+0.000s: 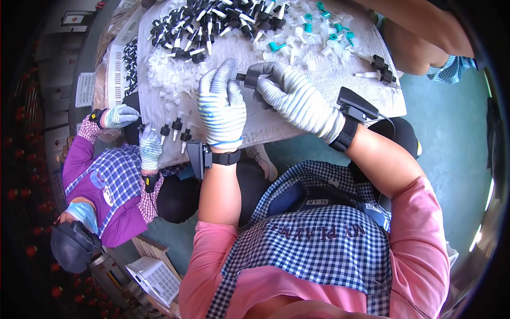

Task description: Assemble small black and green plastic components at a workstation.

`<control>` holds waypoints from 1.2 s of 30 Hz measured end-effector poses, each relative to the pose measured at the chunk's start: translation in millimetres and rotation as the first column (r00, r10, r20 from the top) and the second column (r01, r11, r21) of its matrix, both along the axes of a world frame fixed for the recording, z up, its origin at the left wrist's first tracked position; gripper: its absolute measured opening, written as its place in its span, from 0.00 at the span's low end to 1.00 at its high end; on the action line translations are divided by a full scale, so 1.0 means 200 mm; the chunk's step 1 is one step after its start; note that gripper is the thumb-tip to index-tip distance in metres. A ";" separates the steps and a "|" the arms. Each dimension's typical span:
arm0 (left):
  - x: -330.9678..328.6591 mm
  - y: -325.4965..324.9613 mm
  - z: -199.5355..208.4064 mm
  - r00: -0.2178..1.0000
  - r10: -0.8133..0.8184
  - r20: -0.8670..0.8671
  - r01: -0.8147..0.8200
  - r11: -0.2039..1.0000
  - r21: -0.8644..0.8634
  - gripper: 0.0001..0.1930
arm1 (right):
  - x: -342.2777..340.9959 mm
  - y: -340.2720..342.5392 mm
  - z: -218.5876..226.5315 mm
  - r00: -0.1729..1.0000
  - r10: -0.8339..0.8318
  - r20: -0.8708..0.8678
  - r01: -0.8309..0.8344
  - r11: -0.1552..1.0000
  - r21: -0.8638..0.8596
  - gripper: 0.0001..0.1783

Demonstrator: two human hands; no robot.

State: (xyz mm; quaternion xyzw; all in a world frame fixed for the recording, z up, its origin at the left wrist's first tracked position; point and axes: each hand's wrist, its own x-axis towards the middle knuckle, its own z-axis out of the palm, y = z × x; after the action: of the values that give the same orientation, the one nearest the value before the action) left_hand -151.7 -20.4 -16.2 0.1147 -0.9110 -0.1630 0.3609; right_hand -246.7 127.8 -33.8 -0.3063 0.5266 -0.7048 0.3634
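Observation:
My right hand (300,101), in a white and blue striped glove, pinches a black pump cap (249,79) between thumb and fingers above the table's near part. The cap lies sideways, its narrow end toward my left hand (222,109). That hand, gloved alike, is raised beside it with fingers stretched and apart; whether a fingertip touches the cap I cannot tell. Beyond my hands lies a heap of black pump caps with white stems (212,26). Clear plastic parts (172,77) are piled to its left, and clear parts with teal pieces (305,37) to its right.
Several black caps lie on the white table (265,130) near its left edge, others (380,69) at the right. A co-worker in purple (106,181) sits at the left with gloved hands over the table edge. Another person's bare arm (419,26) reaches in at the far right.

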 end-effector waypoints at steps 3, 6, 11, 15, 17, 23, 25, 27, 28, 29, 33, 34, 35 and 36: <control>0.01 0.00 0.02 0.997 0.058 0.042 -0.045 0.965 -0.257 0.20 | 0.01 0.00 0.01 0.994 -0.032 -0.108 0.043 0.994 0.098 0.19; 0.01 0.02 0.04 0.992 0.104 0.077 -0.064 0.914 -0.401 0.20 | 0.01 0.00 0.00 0.980 -0.094 -0.176 0.127 0.974 0.190 0.17; -0.02 0.13 0.06 0.983 -0.181 0.022 0.182 0.966 -0.183 0.12 | -0.06 -0.06 -0.03 0.918 -0.244 -0.312 0.177 0.958 -0.228 0.16; -0.06 0.05 -0.05 0.946 -0.102 -0.307 0.262 0.799 0.541 0.09 | -0.04 -0.06 0.00 0.996 -0.083 -0.038 0.082 0.996 -0.032 0.17; -0.06 0.00 -0.04 0.967 -0.072 -0.243 0.224 0.693 0.685 0.11 | -0.04 -0.06 0.01 0.996 -0.086 -0.037 0.088 0.995 0.040 0.18; -0.04 -0.03 -0.06 0.956 -0.077 -0.282 0.273 0.581 0.767 0.11 | -0.08 -0.03 0.06 0.997 -0.041 0.073 0.044 0.998 -0.051 0.21; -0.05 -0.04 -0.06 0.967 -0.032 -0.254 0.226 0.577 0.785 0.11 | -0.10 -0.01 0.09 0.992 -0.027 0.122 0.039 0.995 -0.092 0.22; -0.06 -0.06 -0.07 0.974 0.014 -0.225 0.177 0.571 0.802 0.11 | -0.15 0.02 0.14 0.987 0.035 0.159 -0.003 0.980 -0.199 0.26; -0.06 -0.09 -0.08 0.986 0.011 -0.164 0.120 0.629 0.768 0.11 | -0.18 0.03 0.16 0.996 0.017 0.092 -0.003 0.989 -0.149 0.29; -0.06 -0.12 -0.10 0.995 0.013 -0.101 0.065 0.685 0.726 0.11 | -0.19 0.04 0.16 0.992 0.007 0.124 0.017 0.981 -0.192 0.30; -0.04 -0.21 -0.14 0.999 0.024 0.029 -0.036 0.828 0.560 0.12 | -0.24 0.08 0.21 0.994 -0.051 0.092 0.066 0.982 -0.178 0.30; -0.04 -0.22 -0.14 0.999 0.021 0.031 -0.035 0.826 0.562 0.12 | -0.25 0.07 0.20 0.995 -0.042 0.091 0.059 0.981 -0.187 0.30; -0.05 -0.24 -0.15 0.998 0.023 0.063 -0.049 0.891 0.452 0.13 | -0.25 0.07 0.19 0.995 -0.034 0.090 0.052 0.979 -0.195 0.30; -0.06 -0.25 -0.15 0.995 0.033 0.093 -0.063 0.941 0.332 0.14 | -0.24 0.06 0.18 0.996 -0.009 0.089 0.026 0.981 -0.191 0.30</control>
State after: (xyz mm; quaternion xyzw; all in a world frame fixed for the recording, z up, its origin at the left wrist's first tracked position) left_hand -163.4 -70.0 -45.3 0.2035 -0.8818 -0.3013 0.3003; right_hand -295.6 139.2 3.2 -0.3040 0.4422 -0.7684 0.3486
